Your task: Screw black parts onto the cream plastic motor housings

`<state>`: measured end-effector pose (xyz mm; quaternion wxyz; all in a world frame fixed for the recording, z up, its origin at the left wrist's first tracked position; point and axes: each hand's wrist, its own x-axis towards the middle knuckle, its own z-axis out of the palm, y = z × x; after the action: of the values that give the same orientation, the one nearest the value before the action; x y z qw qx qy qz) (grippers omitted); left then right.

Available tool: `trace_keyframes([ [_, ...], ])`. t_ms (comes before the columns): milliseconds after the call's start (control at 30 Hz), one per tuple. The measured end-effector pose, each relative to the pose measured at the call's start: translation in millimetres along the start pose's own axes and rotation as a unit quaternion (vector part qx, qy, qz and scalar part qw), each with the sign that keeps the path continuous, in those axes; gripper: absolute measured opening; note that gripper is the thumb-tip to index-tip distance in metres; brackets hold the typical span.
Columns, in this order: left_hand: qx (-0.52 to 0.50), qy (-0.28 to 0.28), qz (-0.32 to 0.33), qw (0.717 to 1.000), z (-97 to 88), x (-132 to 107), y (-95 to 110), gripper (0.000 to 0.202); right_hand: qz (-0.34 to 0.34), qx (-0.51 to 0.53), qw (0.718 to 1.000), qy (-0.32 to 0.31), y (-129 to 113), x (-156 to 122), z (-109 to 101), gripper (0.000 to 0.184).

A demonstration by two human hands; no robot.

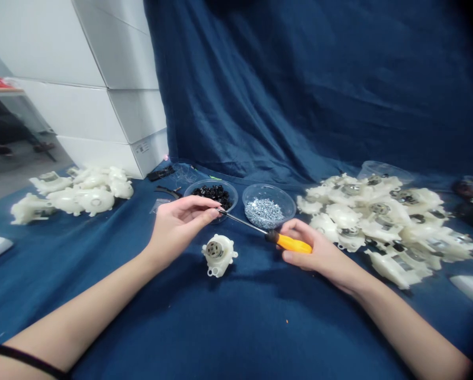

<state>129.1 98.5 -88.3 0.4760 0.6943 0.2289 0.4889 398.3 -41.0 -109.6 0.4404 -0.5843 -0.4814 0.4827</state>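
Bare forearms [74, 316] lie on blue cloth [260, 327]; right hand [319, 253] grips a screwdriver's orange handle [288, 243], left hand [181, 224] pinches its steel shaft [242, 222]; the light, stiff plastic housing [219, 255] lifts best by its lugs [210, 272].

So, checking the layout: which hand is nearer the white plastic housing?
Left: the left hand is just beyond and left of the white plastic housing; the right hand is farther right.

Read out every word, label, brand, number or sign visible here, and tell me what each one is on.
Label on the white carton: too small and blurred to read.
Yellow screwdriver handle: no readable marking.
No other readable text shows.
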Motion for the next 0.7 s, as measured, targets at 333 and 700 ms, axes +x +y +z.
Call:
trace_keyframes([
  [333,0.014,-0.036,0.048,0.998,-1.1,-1.3,-0.3,0.014,-0.021,-0.02,0.999,-0.018,3.1,2.8,-9.7,0.046],
  [700,0.011,-0.036,0.061,0.997,-2.1,-0.3,-1.5,0.016,-0.032,-0.026,0.997,0.068,2.2,1.9,-5.5,0.038],
])
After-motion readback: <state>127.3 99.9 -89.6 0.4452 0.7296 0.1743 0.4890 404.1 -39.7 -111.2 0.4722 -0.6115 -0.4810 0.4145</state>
